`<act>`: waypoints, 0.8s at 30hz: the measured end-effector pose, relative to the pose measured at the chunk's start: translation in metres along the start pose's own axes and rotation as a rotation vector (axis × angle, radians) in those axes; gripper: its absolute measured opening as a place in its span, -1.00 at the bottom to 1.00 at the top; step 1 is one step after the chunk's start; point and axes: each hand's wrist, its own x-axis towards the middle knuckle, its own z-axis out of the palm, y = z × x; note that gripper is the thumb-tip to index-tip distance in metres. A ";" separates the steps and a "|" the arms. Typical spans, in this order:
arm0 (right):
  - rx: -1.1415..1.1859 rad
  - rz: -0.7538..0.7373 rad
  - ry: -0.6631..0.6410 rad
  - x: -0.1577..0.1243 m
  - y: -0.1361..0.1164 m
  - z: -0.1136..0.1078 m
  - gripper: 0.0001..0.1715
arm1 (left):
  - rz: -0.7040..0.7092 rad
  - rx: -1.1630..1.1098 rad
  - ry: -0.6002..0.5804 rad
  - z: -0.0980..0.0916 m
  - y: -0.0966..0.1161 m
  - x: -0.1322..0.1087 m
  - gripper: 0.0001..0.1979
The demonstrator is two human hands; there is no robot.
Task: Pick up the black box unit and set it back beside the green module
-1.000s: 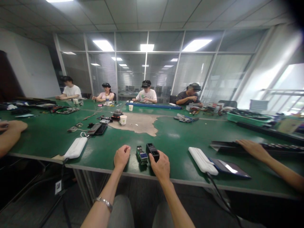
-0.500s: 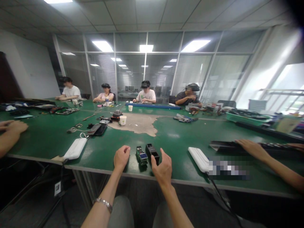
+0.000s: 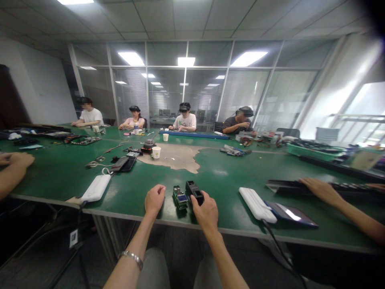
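Observation:
On the green table [image 3: 228, 180], close to its front edge, a small green circuit board stack [image 3: 180, 198] with a little blue screen sits between my hands. Just right of it is a black rectangular case [image 3: 194, 190] with openings in its top. My right hand [image 3: 207, 208] grips the near end of this case between thumb and fingers. Left of the board, my left hand [image 3: 155, 200] rests on the table with its fingers curled together; whatever they might hold is hidden.
White power banks [image 3: 96, 188] with cables lie at left and right, beside a dark tablet [image 3: 291, 214] on the right. A paper cup [image 3: 156, 152] stands mid-table. Other people's hands rest at both sides; several people sit opposite.
My right hand has closed from an open spread onto the black case. The case has shifted slightly. My left hand has stayed in place.

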 end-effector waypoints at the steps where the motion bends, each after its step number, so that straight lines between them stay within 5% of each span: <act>1: 0.040 0.001 0.021 0.001 -0.005 -0.003 -0.44 | -0.003 0.003 -0.001 0.000 0.000 0.000 -0.75; 10: 0.163 -0.050 -0.006 -0.010 -0.051 -0.009 -0.46 | 0.006 -0.004 -0.002 0.000 0.001 -0.001 -0.77; 24: -0.057 -0.050 -0.060 -0.020 -0.063 -0.006 -0.52 | -0.004 0.010 -0.024 -0.005 0.006 -0.002 -0.76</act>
